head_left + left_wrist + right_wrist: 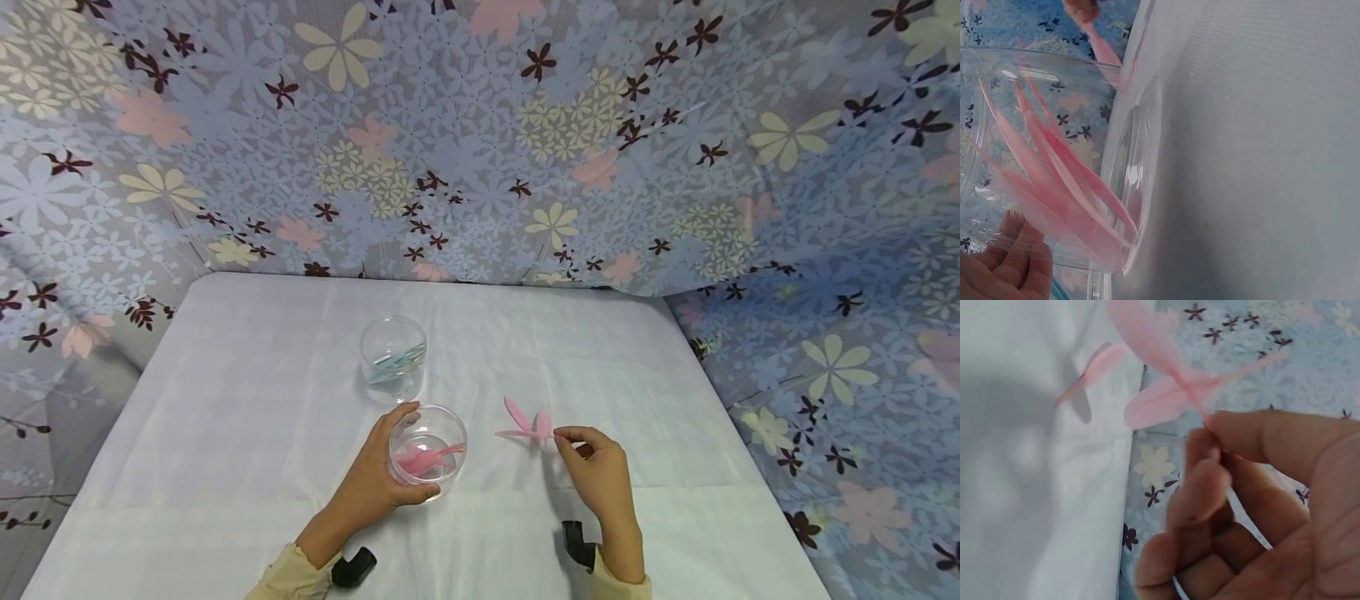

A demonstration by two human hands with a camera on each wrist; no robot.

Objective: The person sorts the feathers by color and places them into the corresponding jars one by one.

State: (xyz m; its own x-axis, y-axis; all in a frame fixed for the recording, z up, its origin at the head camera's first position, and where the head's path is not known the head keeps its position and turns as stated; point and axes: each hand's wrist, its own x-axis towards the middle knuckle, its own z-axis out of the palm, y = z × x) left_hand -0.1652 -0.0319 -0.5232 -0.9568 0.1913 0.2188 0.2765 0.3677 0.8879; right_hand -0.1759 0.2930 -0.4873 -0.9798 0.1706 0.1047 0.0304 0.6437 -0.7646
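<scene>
My left hand [372,471] grips a clear cup [429,418] from its left side, thumb at the near side and fingers at the far side. Several pink feathers [1054,169] lean inside this cup. To its right, my right hand [600,475] pinches pink feathers [1172,387] by their quill ends between thumb and fingertips, vanes pointing left. In the right wrist view another pink feather [1105,364] lies on the white cloth, its shadow beside it.
Behind the gripped cup stands a second clear cup [378,332] holding light blue feathers [397,364]. White cloth [247,400] covers the table. A flowered curtain [465,150] hangs along its back and right sides. Black wrist pieces [354,568] show by both sleeves.
</scene>
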